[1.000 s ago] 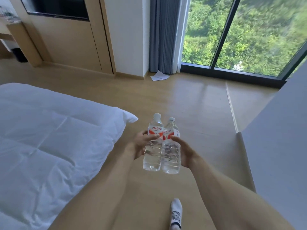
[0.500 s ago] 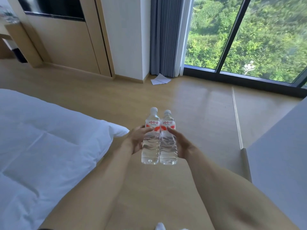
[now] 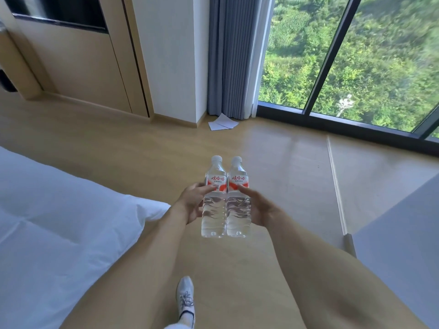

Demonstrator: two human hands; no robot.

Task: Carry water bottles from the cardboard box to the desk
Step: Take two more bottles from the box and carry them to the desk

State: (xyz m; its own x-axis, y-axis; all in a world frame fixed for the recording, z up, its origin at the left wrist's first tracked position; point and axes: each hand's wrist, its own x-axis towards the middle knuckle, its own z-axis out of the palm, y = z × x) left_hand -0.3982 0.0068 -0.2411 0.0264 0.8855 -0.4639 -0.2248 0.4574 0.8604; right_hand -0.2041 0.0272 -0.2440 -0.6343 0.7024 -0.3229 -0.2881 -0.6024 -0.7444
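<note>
We hold 2 water bottles (image 3: 225,198) upright, side by side, squeezed between our left hand (image 3: 190,203) and right hand (image 3: 257,207). The table (image 3: 14,55) waits far left.

Both my bare forearms reach forward and inward from the lower corners, wrists drawn close together in front of me. My left hand (image 3: 190,205) curls from the left side, thumb laid across the front and fingers wrapped behind, gripping the left bottle (image 3: 214,200). My right hand (image 3: 261,210) mirrors it from the right, thumb pointing inward along the front, palm cupped against the right bottle (image 3: 238,200). Both bottles stand upright, touching side by side between my palms
</note>
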